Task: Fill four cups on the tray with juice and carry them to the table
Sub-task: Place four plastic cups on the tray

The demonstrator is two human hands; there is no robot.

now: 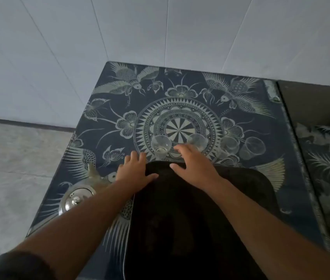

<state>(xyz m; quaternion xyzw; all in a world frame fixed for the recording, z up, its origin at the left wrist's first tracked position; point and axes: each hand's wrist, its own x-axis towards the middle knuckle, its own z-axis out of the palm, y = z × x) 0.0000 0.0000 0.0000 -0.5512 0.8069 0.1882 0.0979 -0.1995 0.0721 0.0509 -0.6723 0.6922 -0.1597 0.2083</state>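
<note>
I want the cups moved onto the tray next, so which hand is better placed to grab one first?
Probably the right hand: its fingertips already reach a clear cup beyond the dark tray. The left hand lies open on the tray's far edge, short of the nearest cup.

Four clear cups [161,145], one dark tray [251,182], one metal kettle [75,200], two hands [136,170].

Both arms extended forward, left hand [135,171] flat — fingers spread, right hand [192,163] loosely open
</note>
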